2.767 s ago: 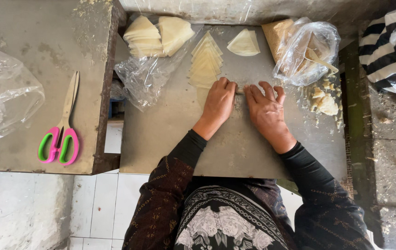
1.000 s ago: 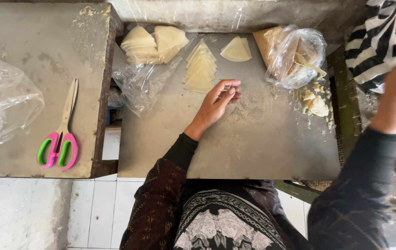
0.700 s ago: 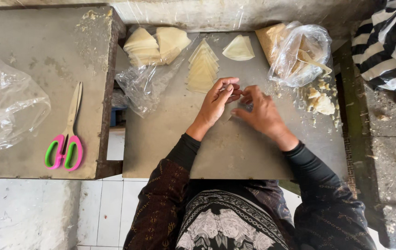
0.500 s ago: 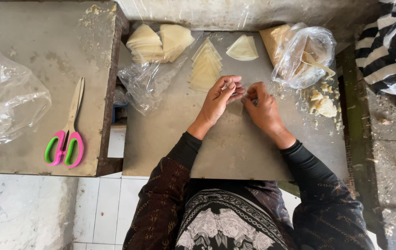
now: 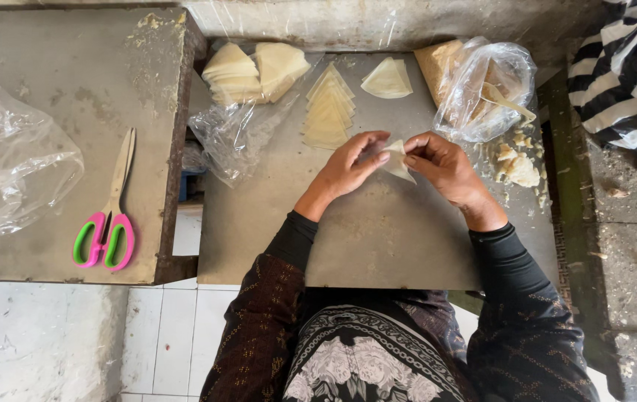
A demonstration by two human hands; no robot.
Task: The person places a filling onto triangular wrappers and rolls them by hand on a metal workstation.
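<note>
Holding dough wrapper [image 5: 397, 160] beside filling bag [image 5: 482, 85]

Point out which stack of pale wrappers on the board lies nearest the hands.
The fanned triangular stack, just beyond the left hand. The folded pile on plastic and the single wedge lie farther back.

Clear plastic bag [image 5: 17, 160]: far left, on left table, crumpled, looks empty, left of scissors.

Clear plastic sheet or opened bag [image 5: 237, 134]: at left edge of middle work surface, crinkled, spread flat; pale folded wrapper stacks rest on its upper end.

Clear plastic bag [image 5: 486, 89]: upper right of work surface, bunched and puffed, pale tan pieces visible inside; crumbly bits lie just beside it, below and right.

No labels, signs or screens visible.
</note>
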